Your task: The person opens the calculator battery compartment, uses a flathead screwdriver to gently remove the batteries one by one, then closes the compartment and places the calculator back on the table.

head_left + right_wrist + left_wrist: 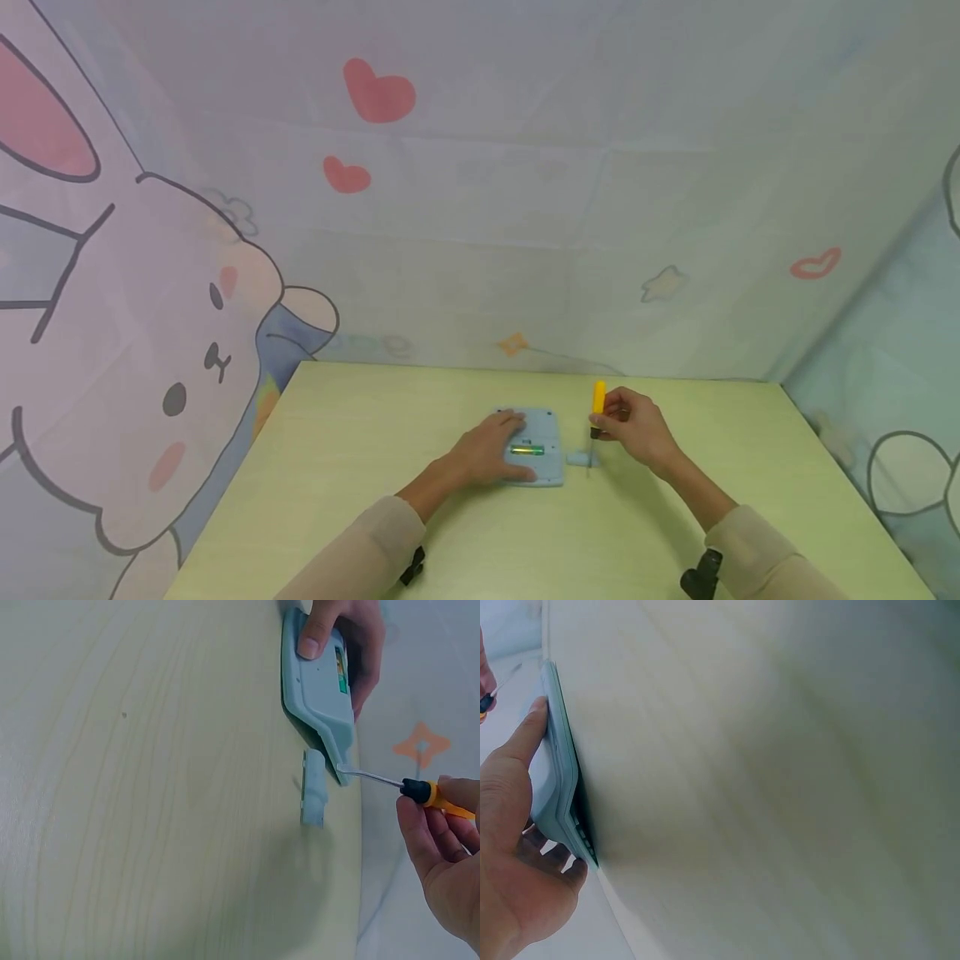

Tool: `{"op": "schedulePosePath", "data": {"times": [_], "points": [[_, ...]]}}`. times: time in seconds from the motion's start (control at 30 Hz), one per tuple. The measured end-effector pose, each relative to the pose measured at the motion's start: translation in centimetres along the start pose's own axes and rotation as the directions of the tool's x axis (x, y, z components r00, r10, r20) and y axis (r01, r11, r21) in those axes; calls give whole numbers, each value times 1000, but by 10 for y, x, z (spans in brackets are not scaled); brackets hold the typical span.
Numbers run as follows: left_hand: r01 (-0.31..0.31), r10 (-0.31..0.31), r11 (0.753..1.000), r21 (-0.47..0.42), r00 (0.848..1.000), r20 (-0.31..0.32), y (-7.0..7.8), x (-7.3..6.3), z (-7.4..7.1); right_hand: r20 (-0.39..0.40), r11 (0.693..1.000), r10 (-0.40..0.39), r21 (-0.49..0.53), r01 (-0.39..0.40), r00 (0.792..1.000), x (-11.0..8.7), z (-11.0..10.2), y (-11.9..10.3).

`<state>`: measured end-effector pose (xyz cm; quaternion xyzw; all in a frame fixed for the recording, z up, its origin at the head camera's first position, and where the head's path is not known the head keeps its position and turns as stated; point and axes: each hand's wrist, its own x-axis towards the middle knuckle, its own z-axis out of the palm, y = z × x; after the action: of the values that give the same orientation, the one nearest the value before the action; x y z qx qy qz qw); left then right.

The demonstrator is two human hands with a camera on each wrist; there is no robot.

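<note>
A light blue calculator (551, 427) lies face down on the table, its back open at a slot where a green and gold battery (527, 450) shows. Across its left side my left hand (486, 450) holds it steady; the thumb lies on the back, with other fingers at the far edge (555, 855). My right hand (636, 425) pinches a screwdriver (598, 398) by its yellow handle, its metal shaft pointing down. The tip overlaps the calculator's corner in the right wrist view. Just right of the calculator lies a small light blue battery cover (313, 787).
The pale wood-grain table (360, 417) reaches back to a printed cloth wall (480, 275) with hearts and a large rabbit. Another cloth (885, 400) hangs along the right side. Dark wrist devices (702, 573) sit by both sleeves.
</note>
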<state>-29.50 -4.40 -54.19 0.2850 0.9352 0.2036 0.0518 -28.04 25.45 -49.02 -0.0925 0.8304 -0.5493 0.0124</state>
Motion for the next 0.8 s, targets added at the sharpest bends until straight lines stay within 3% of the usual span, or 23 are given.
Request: {"op": "schedulePosePath", "data": {"times": [0.8], "points": [[-2,3,1000,5,1000,-10,-2,2,2,-70,983,22,186,-9,997,1,19,-14]]}}
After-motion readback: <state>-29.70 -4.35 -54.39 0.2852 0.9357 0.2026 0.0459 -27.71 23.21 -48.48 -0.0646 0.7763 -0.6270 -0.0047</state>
